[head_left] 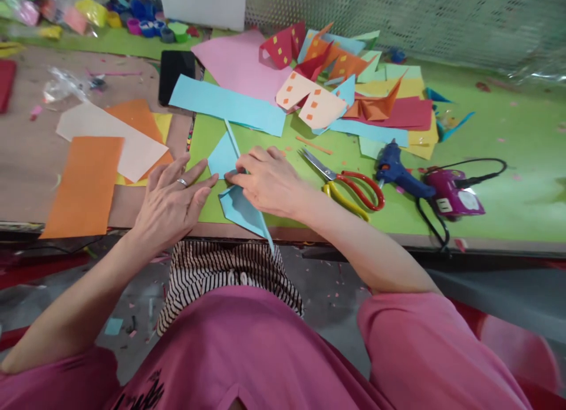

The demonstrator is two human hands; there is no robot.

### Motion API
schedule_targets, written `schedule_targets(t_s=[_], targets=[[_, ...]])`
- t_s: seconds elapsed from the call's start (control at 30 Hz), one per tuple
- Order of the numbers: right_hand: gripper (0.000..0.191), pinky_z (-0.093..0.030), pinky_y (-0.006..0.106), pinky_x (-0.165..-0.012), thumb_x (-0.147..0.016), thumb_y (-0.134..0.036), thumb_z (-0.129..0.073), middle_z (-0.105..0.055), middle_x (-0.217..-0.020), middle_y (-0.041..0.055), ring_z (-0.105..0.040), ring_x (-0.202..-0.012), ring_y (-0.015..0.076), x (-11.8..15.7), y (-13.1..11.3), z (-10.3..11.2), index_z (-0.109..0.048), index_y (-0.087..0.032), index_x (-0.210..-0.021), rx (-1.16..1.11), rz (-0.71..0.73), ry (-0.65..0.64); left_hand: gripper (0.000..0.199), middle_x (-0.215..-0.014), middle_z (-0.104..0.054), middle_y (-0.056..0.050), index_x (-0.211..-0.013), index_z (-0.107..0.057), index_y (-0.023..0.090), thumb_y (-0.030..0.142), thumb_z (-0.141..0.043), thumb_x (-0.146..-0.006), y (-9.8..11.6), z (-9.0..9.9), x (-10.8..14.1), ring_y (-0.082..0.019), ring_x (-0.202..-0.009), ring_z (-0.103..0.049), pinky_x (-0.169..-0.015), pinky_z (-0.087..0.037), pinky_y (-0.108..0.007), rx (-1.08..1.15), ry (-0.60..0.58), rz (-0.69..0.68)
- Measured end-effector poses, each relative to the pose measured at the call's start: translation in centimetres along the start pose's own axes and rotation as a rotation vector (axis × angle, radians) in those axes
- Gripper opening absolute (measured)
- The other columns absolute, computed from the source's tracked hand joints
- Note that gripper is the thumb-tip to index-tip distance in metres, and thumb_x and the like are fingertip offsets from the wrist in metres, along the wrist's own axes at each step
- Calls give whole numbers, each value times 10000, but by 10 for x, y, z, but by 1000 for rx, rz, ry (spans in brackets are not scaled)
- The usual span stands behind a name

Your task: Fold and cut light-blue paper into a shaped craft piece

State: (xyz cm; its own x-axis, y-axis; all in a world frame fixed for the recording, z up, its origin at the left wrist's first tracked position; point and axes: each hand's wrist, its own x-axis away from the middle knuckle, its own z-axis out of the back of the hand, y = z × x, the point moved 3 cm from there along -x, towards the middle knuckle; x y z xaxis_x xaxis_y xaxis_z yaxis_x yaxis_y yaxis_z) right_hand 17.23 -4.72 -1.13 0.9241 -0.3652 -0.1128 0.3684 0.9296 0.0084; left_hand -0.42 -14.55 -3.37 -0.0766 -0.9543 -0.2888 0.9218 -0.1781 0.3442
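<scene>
A folded light-blue paper piece [241, 211] lies in front of me at the table's edge, with two angled flaps and a narrow raised fold along its right side. My right hand [269, 180] is on its middle, fingers bent and pinched together on the fold. Fingertips of my left hand [174, 198] touch the paper's left side; that hand lies fairly flat with fingers stretched out, a ring on one of them. Red-and-yellow-handled scissors [342, 183] rest just right of my right hand, blades pointing up-left. Part of the blue paper is hidden under my right fingers.
A blue glue gun [400, 171] and a purple corded box [455, 192] lie at the right. Behind are blue paper strip [230, 103], a black phone-like slab [175, 74] and cut, spotted paper shapes [312, 98]. Orange paper [84, 186] overhangs the front edge at left.
</scene>
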Motion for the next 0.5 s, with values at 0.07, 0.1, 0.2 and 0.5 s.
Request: schedule_targets(t_s=[0.07, 0.1, 0.2, 0.5], targets=[[336, -366, 432, -884, -1012, -203, -474, -679, -1184, 122, -494, -1106, 292, 0, 2, 2, -743, -201, -1215, -69, -36, -16, 520, -1490, -619, -57, -1285, -731, 280, 443, -281, -1082, 0, -2, -1, -337, -1493, -425, -1200, -312, -625, 8, -7, 6], [351, -377, 429, -902, -1008, -196, -475, -673, -1198, 113, -499, -1105, 282, 1, 5, 3, -737, -215, -1240, -114, -52, -17, 520, -1491, -617, -61, -1275, -735, 273, 444, -284, -1081, -1, -4, -1, -338, -1498, -418, -1203, -313, -632, 13, -7, 8], [445, -399, 421, -968, -1005, -142, -422, -645, -1261, 86, -508, -1116, 252, 10, 18, 10, -687, -261, -1341, -210, -114, 46, 501, -1491, -612, -88, -1282, -722, 230, 431, -312, -1075, -4, -4, -2, -333, -1507, -403, -1206, -347, -613, 28, 24, -23], [448, -426, 487, -1010, -921, -93, -474, -678, -1233, 129, -528, -1138, 297, 46, 21, -5, -709, -180, -1293, -181, -147, 55, 676, -1463, -621, -158, -1426, -560, 165, 590, -666, -911, 56, 1, 39, -365, -1379, -515, -1157, -401, -570, -250, 196, -472]])
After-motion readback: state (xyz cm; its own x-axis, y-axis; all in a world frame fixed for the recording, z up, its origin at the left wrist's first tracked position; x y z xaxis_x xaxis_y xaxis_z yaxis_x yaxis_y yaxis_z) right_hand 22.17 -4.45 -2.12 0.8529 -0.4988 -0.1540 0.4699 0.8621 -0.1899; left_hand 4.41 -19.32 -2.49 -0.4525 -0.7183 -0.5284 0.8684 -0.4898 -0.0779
